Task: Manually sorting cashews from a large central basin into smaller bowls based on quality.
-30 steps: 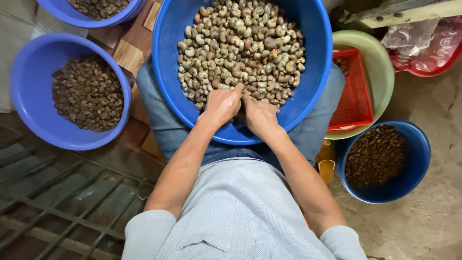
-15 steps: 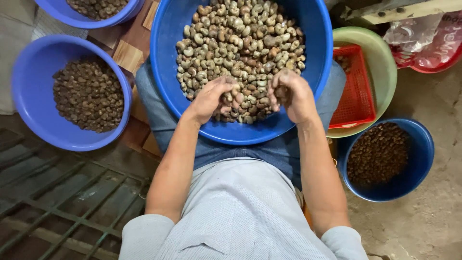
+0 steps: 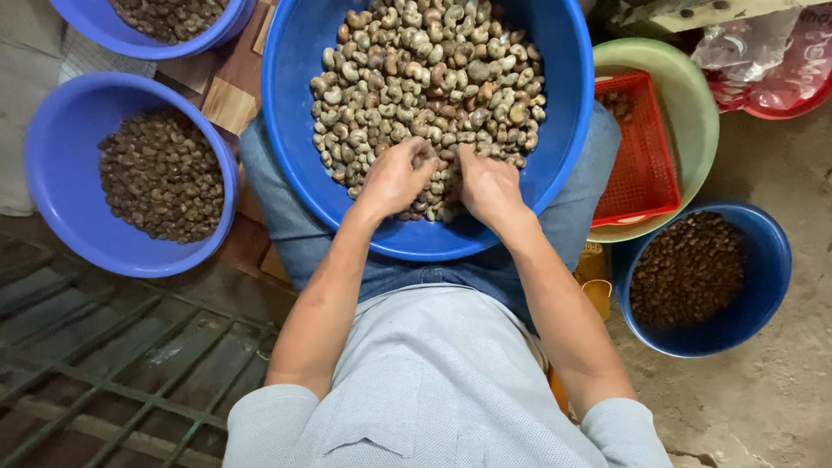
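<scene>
Both hands back together at 6 o'clock of blue basin [image 3: 303,130] on lap — left hand [image 3: 394,178] and right hand [image 3: 487,184] now curled, pinching cashew nuts [image 3: 425,78]; sorting ongoing.

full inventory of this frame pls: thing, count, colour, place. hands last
large basin: 1, blue, on the person's lap, centre
pale nuts: a heap, beige-grey, in the large basin
side basin: 1, blue, left, holds darker brown nuts
far basin: 1, blue, top left, partly cut off, brown nuts inside
small basin: 1, blue, lower right, holds dark brown bits
green basin: 1, pale green, right
crate: 1, red, inside the green basin
plastic bags: pink and clear, top right
metal grate: 1, dark, lower left floor
left hand: in the pale nuts, fingers curled
right hand: in the pale nuts, beside the left hand
</scene>
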